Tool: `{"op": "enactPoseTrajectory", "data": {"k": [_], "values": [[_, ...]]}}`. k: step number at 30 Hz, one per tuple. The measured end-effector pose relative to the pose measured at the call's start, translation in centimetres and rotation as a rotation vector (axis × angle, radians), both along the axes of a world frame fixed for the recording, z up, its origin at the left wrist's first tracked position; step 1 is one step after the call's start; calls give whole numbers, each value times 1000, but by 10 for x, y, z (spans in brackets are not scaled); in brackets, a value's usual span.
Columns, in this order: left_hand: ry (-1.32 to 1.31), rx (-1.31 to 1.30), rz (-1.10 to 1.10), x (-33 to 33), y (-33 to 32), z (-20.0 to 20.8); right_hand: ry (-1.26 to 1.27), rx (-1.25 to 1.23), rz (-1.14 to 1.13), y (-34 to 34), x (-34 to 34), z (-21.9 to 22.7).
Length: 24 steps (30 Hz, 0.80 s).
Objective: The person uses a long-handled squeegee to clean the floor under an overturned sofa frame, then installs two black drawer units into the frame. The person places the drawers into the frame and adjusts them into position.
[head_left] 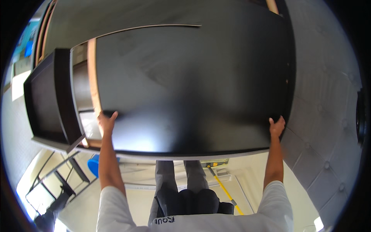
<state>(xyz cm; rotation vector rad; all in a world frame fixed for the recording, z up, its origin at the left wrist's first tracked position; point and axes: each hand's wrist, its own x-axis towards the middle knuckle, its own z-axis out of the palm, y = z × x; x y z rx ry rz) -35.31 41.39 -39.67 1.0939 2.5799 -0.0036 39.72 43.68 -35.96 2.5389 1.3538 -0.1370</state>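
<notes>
A large, smooth dark panel [193, 89] lies in front of me across a bed base. My left hand [107, 122] is closed on its left edge, thumb over the top face, beside a light wooden slat [93, 73]. At the opposite end, my right hand [277, 127] grips the panel near its right edge, close to the grey upholstered headboard. The fingers of both hands are partly hidden. Left of the slat, a gap shows the inside of the base.
A tufted grey headboard [320, 104] rises along the right. At the left, a dark drawer-like box [48, 98] sticks out from the base. Another dark panel [154, 13] lies beyond. Below are a yellow-handled tool [224, 187], a blue round object [93, 165] and a black metal frame [58, 174].
</notes>
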Motion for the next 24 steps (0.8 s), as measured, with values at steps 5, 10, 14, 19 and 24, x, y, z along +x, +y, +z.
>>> {"op": "enactPoseTrajectory", "data": {"k": [5,10,14,19,24], "values": [[-84,8,-7,38,9,18,-87,-37,-15,-13,-1,-10],[-49,25,-105,48,3,9,-34,-213,-118,-16,4,-6],[-149,34,-137,43,1,8,-6,-307,-79,-34,30,-22],[-158,-64,-10,59,0,7,147,-545,198,-63,29,-31],[-127,-212,256,86,-15,26,221,-1015,23,-73,-19,-11]]}}
